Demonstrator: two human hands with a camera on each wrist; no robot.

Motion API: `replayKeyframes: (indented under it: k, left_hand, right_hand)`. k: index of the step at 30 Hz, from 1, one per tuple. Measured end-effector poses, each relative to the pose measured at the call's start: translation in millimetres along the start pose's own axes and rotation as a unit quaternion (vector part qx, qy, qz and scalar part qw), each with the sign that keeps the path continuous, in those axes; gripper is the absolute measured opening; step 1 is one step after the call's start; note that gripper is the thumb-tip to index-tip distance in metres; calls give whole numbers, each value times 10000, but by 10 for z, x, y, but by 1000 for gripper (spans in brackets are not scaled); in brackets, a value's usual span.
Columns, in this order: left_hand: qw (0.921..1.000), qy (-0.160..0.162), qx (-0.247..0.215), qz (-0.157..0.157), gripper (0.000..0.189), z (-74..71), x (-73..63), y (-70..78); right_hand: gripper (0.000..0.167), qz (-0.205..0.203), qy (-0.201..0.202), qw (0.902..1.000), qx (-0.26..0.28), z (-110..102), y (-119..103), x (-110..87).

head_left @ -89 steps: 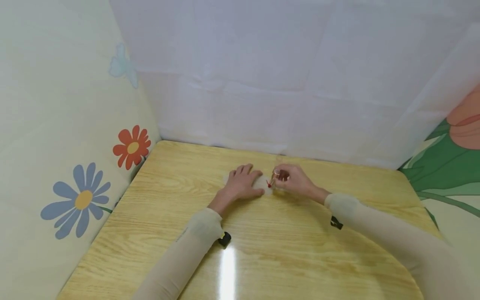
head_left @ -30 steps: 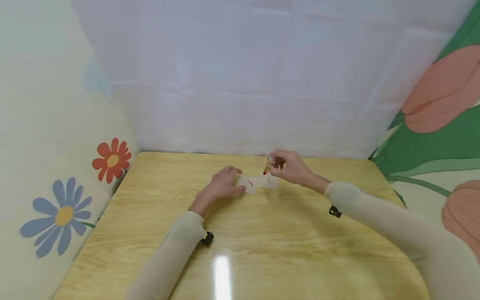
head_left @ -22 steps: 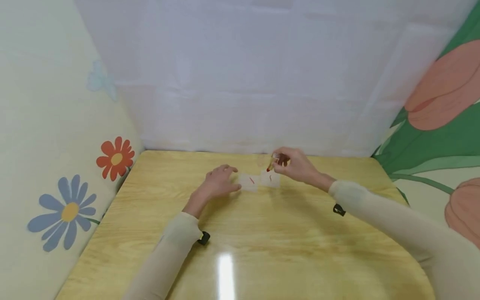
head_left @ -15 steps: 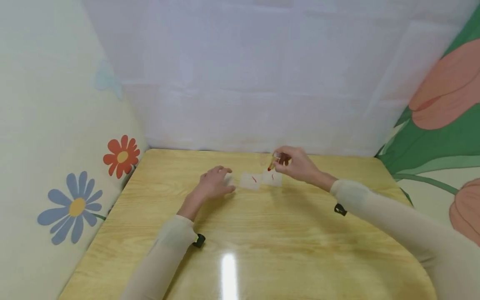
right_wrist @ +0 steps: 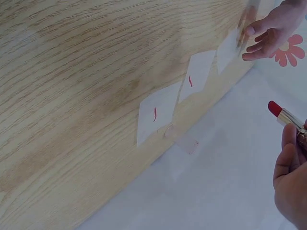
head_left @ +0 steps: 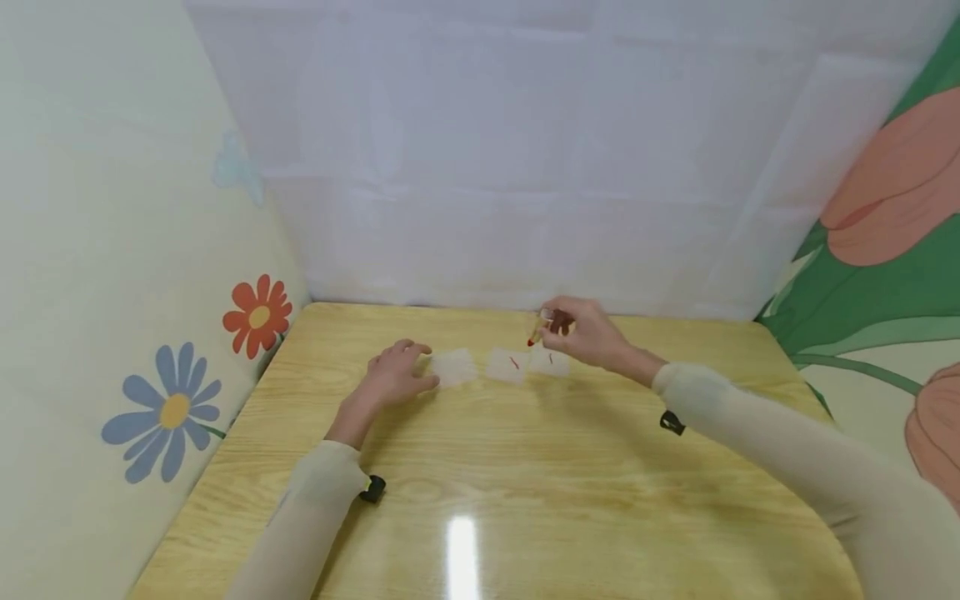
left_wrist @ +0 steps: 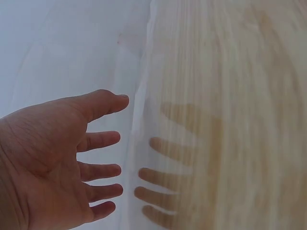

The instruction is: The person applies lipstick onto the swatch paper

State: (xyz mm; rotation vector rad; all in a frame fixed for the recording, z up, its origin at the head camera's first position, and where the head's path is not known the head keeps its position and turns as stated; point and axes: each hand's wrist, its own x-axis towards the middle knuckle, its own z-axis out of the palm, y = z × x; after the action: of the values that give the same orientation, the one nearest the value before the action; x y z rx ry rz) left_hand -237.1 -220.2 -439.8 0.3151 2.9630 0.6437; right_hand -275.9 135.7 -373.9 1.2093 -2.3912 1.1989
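My right hand (head_left: 588, 332) pinches a lipstick (right_wrist: 283, 113), its red tip bared and slanting down over the papers. Below it on the table lies a white paper piece (right_wrist: 156, 115) with a short red stroke. Beside that one is a second white piece (head_left: 504, 367), also bearing a single red stroke. A third piece (head_left: 453, 367), at the left, shows no mark. My left hand (head_left: 396, 372) is right by this third piece's left edge and holds nothing. In the left wrist view its fingers are spread and extended, with dark reflections on the glossy tabletop.
The wood-grain table (head_left: 525, 483) ends at a white cloth backdrop (head_left: 480, 167). A small clear piece (right_wrist: 186, 143) lies by the table's far edge. Flower-patterned cloth (head_left: 172, 408) stands on the left, with more at the right.
My left hand has lifted off the papers and drawn leftward, uncovering all three. My right hand has raised the lipstick from the right paper, where a red stroke now shows. The head view has shifted.
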Motion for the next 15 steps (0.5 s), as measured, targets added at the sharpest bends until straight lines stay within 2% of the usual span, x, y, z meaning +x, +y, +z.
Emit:
replayKeyframes:
  k: [4, 9, 15]
  left_hand:
    - [9999, -100, -109, 1, 69, 4, 16, -67]
    - [9994, -244, -218, 85, 75, 23, 29, -77]
    - [9996, -39, -226, 163, 67, 63, 54, -69]
  right_hand:
    - [19, 8, 8, 10000, 99, 32, 17, 33]
    - [18, -9, 45, 9999, 157, 74, 32, 67]
    - [18, -184, 47, 9995, 260, 122, 64, 125]
